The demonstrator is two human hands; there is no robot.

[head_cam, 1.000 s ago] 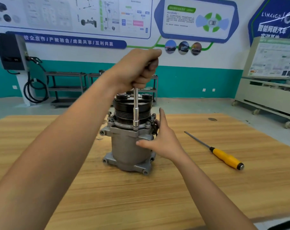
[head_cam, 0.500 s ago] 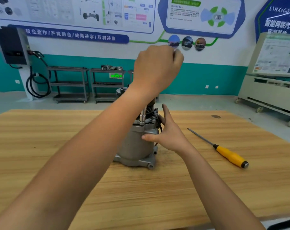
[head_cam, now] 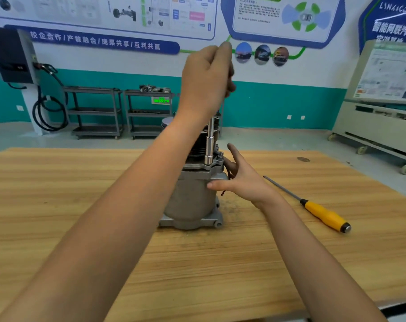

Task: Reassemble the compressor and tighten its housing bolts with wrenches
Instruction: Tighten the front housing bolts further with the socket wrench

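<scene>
The left hand [head_cam: 206, 82] curls its fingers round the upright socket wrench [head_cam: 208, 147] on the compressor [head_cam: 190, 198], while the right hand [head_cam: 244, 183] touches it, fingers spread.

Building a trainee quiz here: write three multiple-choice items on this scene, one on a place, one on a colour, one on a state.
1. Where does the screwdriver lie?
A. On the table, to the right of the compressor
B. On top of the compressor
C. On a shelf cart

2. What colour is the screwdriver's handle?
A. Green
B. Blue
C. Yellow

3. How is the right hand?
A. Curled round the screwdriver
B. Fingers straight, against the compressor's housing
C. Raised in the air, touching nothing

Answers:
1 A: it lies flat on the wood beyond the right hand.
2 C: the handle is yellow with black ends.
3 B: its fingers are straight and its thumb touches the housing; the left hand grips the socket wrench.
</scene>
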